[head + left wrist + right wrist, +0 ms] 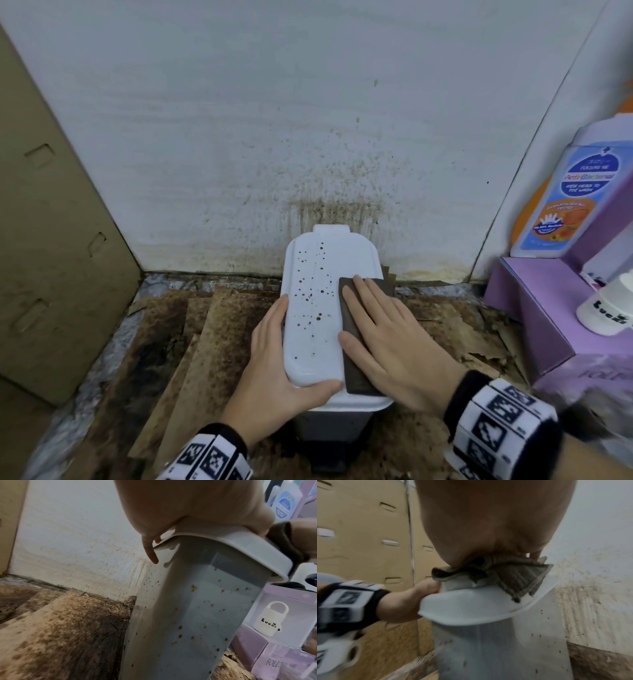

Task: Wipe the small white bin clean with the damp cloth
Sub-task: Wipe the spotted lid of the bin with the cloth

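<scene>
The right hand pressed flat on the cloth; beneath it sat the bin, lid still spotted, left hand gripping its edge. Probably mid-wipe; next stroke needs pressure leftward.

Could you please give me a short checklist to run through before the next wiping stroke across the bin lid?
1. Cloth flat on the lid under the right hand: ok.
2. Left hand steadying the lid's left edge and near corner: ok.
3. Lid closed on the bin: ok.
4. Lid's middle and left free of brown spots: not ok, still spotted.
5. Bin's sides clean: not ok, specks show in both wrist views.
6. Cloth damp enough: cannot tell.
</scene>
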### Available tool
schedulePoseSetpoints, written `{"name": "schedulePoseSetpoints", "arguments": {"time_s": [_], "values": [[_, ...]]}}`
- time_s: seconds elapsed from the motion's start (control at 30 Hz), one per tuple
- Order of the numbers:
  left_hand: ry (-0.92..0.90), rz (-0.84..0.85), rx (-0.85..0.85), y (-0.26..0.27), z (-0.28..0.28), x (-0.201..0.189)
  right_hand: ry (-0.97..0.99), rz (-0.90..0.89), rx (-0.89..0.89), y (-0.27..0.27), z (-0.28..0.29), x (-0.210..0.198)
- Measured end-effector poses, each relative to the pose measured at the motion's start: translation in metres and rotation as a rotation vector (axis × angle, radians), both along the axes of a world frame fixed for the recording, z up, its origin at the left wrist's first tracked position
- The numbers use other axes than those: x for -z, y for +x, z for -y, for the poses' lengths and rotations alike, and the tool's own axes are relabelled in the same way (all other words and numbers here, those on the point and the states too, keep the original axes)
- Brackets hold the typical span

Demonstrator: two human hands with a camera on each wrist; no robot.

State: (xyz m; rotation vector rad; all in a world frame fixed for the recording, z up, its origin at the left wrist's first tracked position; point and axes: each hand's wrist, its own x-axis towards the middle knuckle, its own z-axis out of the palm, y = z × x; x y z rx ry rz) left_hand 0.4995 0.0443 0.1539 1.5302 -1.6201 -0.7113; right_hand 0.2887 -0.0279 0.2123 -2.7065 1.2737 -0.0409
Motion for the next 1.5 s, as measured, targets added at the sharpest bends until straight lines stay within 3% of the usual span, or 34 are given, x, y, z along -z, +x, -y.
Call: {"name": "schedulePoseSetpoints", "arguments": {"time_s": [0.37, 0.6, 0.9, 1.3, 1.5], "values": [[0.013, -0.034, -0.001, 0.001, 0.002, -0.001, 0.106, -0.042, -0.042, 0.028, 0.117, -0.008], [0.011, -0.052, -0.003, 0.001, 0.003, 0.000, 0.105, -0.049, 0.027, 0.034, 0.139, -0.008], [0.008, -0.066, -0.014, -0.001, 0.001, 0.002, 0.093, 0.006, 0.103, 0.026, 0.123, 0.002], [-0.017, -0.036, -0.028, -0.002, 0.000, 0.004, 0.378, 0.317, 0.164, -0.003, 0.054, 0.009], [-0.032, -0.016, -0.031, -0.004, -0.001, 0.004, 0.259, 0.393, 0.072, -0.019, 0.005, 0.026]]}}
